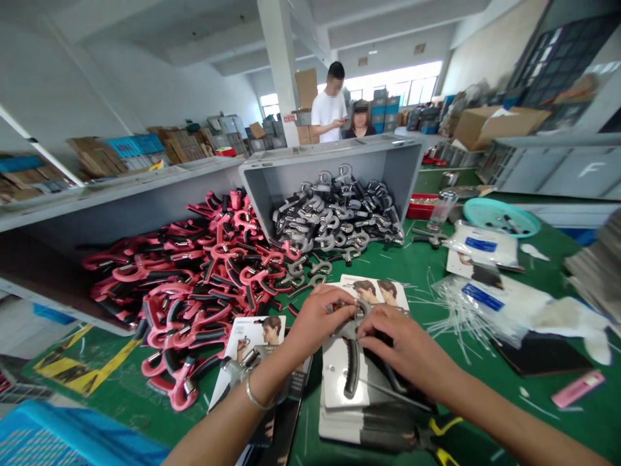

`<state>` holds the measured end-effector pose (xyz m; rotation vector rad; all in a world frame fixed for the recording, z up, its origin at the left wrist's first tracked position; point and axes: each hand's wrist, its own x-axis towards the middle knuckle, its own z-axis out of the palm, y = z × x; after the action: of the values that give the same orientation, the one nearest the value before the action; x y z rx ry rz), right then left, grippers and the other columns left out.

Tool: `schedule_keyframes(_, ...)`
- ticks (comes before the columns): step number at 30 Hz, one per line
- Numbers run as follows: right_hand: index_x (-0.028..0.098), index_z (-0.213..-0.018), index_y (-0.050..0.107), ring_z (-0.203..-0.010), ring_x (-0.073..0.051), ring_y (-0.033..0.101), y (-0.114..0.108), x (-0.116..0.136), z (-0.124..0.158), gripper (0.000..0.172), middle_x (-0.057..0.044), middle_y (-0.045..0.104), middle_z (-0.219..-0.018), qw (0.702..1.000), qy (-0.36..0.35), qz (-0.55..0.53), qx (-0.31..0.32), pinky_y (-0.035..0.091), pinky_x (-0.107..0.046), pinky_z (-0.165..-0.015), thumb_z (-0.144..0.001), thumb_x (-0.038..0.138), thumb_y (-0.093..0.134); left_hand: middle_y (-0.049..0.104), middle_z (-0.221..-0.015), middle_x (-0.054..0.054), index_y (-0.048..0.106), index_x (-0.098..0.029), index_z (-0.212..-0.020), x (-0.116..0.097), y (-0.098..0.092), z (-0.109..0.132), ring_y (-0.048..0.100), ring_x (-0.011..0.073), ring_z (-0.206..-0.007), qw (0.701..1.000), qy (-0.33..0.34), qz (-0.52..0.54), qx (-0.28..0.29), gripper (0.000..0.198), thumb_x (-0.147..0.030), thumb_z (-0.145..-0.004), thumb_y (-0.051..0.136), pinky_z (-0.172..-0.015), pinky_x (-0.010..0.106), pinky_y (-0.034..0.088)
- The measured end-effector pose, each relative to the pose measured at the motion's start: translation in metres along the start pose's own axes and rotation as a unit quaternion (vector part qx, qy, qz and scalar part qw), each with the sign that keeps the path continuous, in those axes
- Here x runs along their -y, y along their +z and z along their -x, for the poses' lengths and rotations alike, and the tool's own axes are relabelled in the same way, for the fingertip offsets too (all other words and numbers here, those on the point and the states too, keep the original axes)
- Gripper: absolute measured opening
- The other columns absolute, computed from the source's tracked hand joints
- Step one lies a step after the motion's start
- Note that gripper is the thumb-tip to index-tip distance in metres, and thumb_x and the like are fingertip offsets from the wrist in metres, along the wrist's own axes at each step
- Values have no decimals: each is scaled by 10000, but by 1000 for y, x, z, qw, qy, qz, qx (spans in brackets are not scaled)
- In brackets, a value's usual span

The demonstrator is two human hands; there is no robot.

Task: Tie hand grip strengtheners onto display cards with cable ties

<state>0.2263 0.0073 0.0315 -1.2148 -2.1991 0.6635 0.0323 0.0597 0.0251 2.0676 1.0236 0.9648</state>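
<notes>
A grey tool with black handles (353,369) lies over a stack of printed cards (339,421) in front of me. My left hand (324,317) pinches the left side of the tool's grey head. At the head's right side, my right hand (391,333) has its fingers closed on the tool too. A thin white tie (388,393) runs from near the tool toward the lower right, under my right forearm. Left of the stack, another printed card (257,330) has a grey tool on it, partly behind my left wrist.
Red tools (213,272) spill from a grey crate at left; grey tools (334,213) fill another behind. White ties (460,323), bagged packs (485,243), a teal tray (502,217) and a pink cutter (577,388) lie right. Yellow-handled pliers (444,440) lie near the front. Two people are beyond.
</notes>
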Motion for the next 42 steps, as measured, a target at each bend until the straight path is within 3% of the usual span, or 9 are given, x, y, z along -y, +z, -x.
schedule_keyframes(4, 232, -832, 637, -994, -221, 571, 5, -11, -9, 91, -37, 604, -991, 997, 3, -48, -58, 457, -378, -891, -921, 247, 627, 714, -852, 27, 728, -207, -898, -2, 9, 17, 613, 195, -899, 999, -4, -14, -41, 69, -206, -880, 662, -875, 334, 437)
schedule_keyframes(9, 249, -828, 639, -1210, -260, 500, 9, -16, -11, 135, -53, 590, -1222, 988, 11, -93, -126, 362, -466, -1051, -938, 312, 593, 711, -1017, 47, 718, -218, -869, 2, 13, 19, 604, 210, -1029, 998, 21, 6, -54, 51, -183, -863, 681, -966, 372, 422)
schedule_keyframes(15, 249, -849, 667, -1380, -291, 363, 9, -20, -7, 199, -37, 474, -1465, 995, 10, -79, -53, 222, -580, -1141, -962, 359, 546, 703, -904, 42, 710, -203, -847, 2, 14, 17, 619, 202, -957, 996, -9, 65, -56, 38, -191, -862, 678, -923, 350, 453)
schedule_keyframes(18, 249, -857, 684, -1412, -305, 318, 8, -19, -5, 221, -26, 422, -1522, 997, 7, -70, -10, 218, -598, -1144, -960, 388, 546, 703, -902, 36, 713, -204, -849, 1, 15, 18, 618, 202, -967, 996, -12, 66, -57, 52, -173, -858, 673, -934, 350, 446)
schedule_keyframes(23, 239, -843, 684, -1411, -302, 324, 6, -18, -5, 243, -35, 430, -1517, 996, 23, -83, 7, 228, -582, -1150, -960, 402, 547, 698, -905, 36, 723, -204, -859, 1, 15, 19, 614, 202, -966, 996, -21, 59, -58, 62, -163, -853, 678, -930, 346, 437)
schedule_keyframes(35, 237, -794, 666, -1341, -301, 406, 11, -20, -8, 258, -46, 535, -1414, 993, 34, -109, -27, 256, -589, -1119, -950, 411, 559, 695, -945, 51, 741, -219, -900, 2, 12, 27, 604, 209, -981, 997, 11, 65, -36, 89, -219, -889, 653, -932, 361, 435)
schedule_keyframes(39, 229, -780, 630, -1281, -288, 456, 13, -19, -8, 269, -63, 575, -1341, 994, 32, -89, -55, 283, -558, -1102, -967, 396, 530, 674, -866, 36, 709, -183, -876, -3, 8, 21, 606, 182, -855, 986, -61, 153, -20, 136, -290, -908, 632, -807, 306, 463)
schedule_keyframes(42, 247, -942, 624, -1310, -279, 430, 17, -21, -7, 158, -75, 557, -1347, 995, 6, -64, -77, 264, -550, -1123, -977, 346, 505, 647, -820, 19, 669, -180, -824, -13, 5, 14, 588, 172, -811, 990, -70, 119, -37, 132, -290, -894, 648, -755, 290, 447)
